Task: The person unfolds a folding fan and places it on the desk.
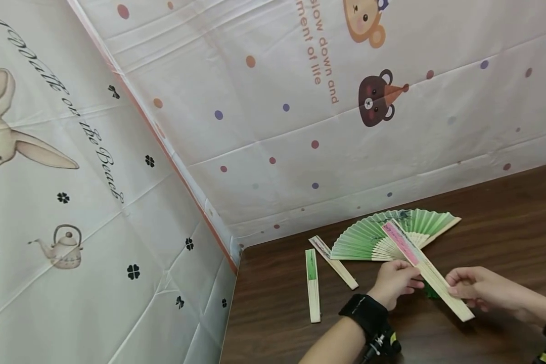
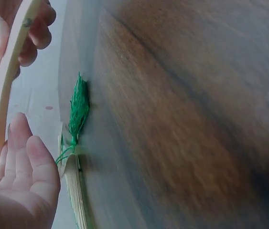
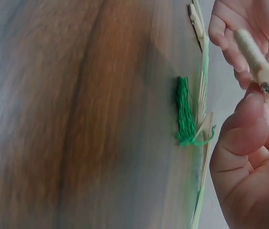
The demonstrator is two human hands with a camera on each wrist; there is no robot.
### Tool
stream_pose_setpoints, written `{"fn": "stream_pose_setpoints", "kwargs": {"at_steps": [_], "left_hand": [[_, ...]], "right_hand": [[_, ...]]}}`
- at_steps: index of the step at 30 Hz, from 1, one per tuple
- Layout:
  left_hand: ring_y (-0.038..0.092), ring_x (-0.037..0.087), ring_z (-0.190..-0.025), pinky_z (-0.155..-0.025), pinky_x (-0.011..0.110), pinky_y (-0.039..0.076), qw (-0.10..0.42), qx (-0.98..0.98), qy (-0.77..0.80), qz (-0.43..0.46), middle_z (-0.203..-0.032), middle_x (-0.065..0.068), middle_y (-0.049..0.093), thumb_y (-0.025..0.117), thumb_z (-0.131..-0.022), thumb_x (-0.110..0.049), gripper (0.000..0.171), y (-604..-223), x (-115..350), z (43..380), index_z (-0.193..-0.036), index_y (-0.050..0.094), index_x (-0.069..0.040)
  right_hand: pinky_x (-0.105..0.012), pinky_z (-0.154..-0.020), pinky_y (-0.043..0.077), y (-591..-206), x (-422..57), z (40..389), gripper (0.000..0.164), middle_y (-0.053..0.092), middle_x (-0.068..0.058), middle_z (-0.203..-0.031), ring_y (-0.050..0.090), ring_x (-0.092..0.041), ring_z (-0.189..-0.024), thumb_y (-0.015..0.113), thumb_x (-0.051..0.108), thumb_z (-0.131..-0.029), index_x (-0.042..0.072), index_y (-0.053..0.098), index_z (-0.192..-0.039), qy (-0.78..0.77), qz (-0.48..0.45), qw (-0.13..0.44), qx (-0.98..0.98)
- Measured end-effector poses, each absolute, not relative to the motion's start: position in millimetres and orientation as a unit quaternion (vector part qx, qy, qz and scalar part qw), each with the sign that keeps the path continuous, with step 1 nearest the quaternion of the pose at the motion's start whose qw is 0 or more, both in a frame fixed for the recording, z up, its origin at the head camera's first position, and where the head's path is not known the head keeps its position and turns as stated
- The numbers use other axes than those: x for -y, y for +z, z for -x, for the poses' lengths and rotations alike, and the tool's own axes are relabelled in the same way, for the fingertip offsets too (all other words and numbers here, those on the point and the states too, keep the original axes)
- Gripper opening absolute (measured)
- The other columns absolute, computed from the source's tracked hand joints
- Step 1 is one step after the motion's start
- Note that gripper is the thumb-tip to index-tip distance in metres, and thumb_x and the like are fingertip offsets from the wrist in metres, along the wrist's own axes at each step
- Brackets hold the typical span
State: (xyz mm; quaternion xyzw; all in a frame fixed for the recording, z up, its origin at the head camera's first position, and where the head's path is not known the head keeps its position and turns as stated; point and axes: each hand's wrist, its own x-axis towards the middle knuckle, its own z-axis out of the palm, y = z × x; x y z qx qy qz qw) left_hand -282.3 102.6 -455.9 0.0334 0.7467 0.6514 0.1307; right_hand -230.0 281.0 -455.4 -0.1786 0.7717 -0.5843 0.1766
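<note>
Both hands hold a folded hand fan (image 1: 434, 280), with pink fabric at its upper end and pale sticks below, tilted above the table. My right hand (image 1: 487, 288) pinches it near its lower, riveted end. Around its middle, my left hand (image 1: 396, 280) has the thumb on one side and nearly straight fingers on the other. Behind it lies a spread green fan (image 1: 357, 235), partly hidden by the folded one. The green tassel (image 3: 185, 109) of the spread fan rests on the table beneath the hands, and also shows in the left wrist view.
Left of the hands lie a folded fan with green fabric (image 1: 313, 285) and another folded fan (image 1: 334, 263) set at a slant. The brown wooden table (image 1: 264, 303) meets printed cloth walls (image 1: 255, 197) at the back and left.
</note>
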Motion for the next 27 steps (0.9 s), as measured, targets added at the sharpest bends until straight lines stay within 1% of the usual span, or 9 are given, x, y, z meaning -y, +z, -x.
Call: {"fn": "stream_pose_setpoints", "kwargs": {"at_steps": [3,6,8,13,17,22,24,27], "left_hand": [[0.064,0.022,-0.063,-0.050,0.026,0.046,0.116,-0.751,0.650,-0.013,-0.066,0.002,0.064,0.064,-0.076,-0.010,0.010,-454,-102,283,-0.069,0.057,-0.011],[0.063,0.019,-0.059,-0.047,0.023,0.042,0.106,-0.749,0.654,0.003,-0.064,0.001,0.063,0.065,-0.073,-0.009,0.011,-452,-101,283,-0.067,0.056,-0.011],[0.062,0.017,-0.057,-0.047,0.023,0.042,0.100,-0.748,0.656,0.006,-0.062,0.000,0.062,0.066,-0.072,-0.008,0.011,-450,-100,283,-0.066,0.057,-0.010],[0.059,0.014,-0.053,-0.045,0.022,0.042,0.077,-0.755,0.651,-0.001,-0.058,-0.001,0.059,0.067,-0.069,-0.007,0.013,-449,-97,281,-0.063,0.056,-0.008],[0.056,0.012,-0.049,-0.043,0.022,0.042,0.057,-0.759,0.649,-0.005,-0.054,0.001,0.059,0.068,-0.069,-0.006,0.014,-449,-96,282,-0.062,0.055,-0.010],[0.048,0.010,-0.044,-0.041,0.020,0.037,0.039,-0.758,0.651,-0.009,-0.050,-0.001,0.055,0.068,-0.069,-0.006,0.018,-450,-93,283,-0.059,0.053,-0.010],[0.046,0.009,-0.043,-0.041,0.020,0.036,0.036,-0.757,0.652,-0.009,-0.049,-0.002,0.053,0.069,-0.069,-0.006,0.020,-451,-92,283,-0.059,0.052,-0.009],[0.047,0.009,-0.043,-0.041,0.020,0.037,0.035,-0.755,0.654,-0.011,-0.049,-0.002,0.053,0.069,-0.069,-0.007,0.021,-452,-91,283,-0.059,0.052,-0.009]], "right_hand": [[-0.022,-0.040,0.034,-456,-275,230,0.018,0.050,0.007,-0.065,0.046,-0.002,-0.054,0.044,0.013,-0.092,-0.005,0.047,-0.095,-0.594,0.190,0.165,-0.764],[-0.022,-0.039,0.034,-455,-268,229,0.017,0.049,0.009,-0.064,0.046,-0.001,-0.053,0.046,0.012,-0.091,-0.005,0.047,-0.094,-0.588,0.193,0.139,-0.773],[-0.022,-0.040,0.035,-454,-263,229,0.018,0.048,0.008,-0.063,0.045,-0.002,-0.053,0.047,0.015,-0.090,-0.003,0.049,-0.093,-0.579,0.176,0.127,-0.786],[-0.022,-0.043,0.037,-449,-252,228,0.025,0.048,0.005,-0.062,0.046,-0.004,-0.052,0.048,0.022,-0.091,-0.002,0.051,-0.093,-0.552,0.135,0.110,-0.816],[-0.022,-0.044,0.038,-450,-246,226,0.026,0.047,0.004,-0.062,0.047,-0.005,-0.053,0.050,0.022,-0.090,-0.003,0.052,-0.091,-0.537,0.115,0.090,-0.831],[-0.023,-0.046,0.039,-451,-239,226,0.027,0.048,0.001,-0.062,0.048,-0.008,-0.054,0.052,0.025,-0.088,-0.002,0.053,-0.090,-0.534,0.066,0.079,-0.839],[-0.023,-0.046,0.039,-452,-237,225,0.027,0.049,0.001,-0.062,0.048,-0.008,-0.054,0.052,0.025,-0.088,-0.002,0.053,-0.090,-0.532,0.054,0.074,-0.842],[-0.023,-0.046,0.039,-454,-235,225,0.026,0.050,0.000,-0.062,0.048,-0.008,-0.053,0.052,0.024,-0.088,-0.002,0.053,-0.090,-0.530,0.044,0.065,-0.844]]}}
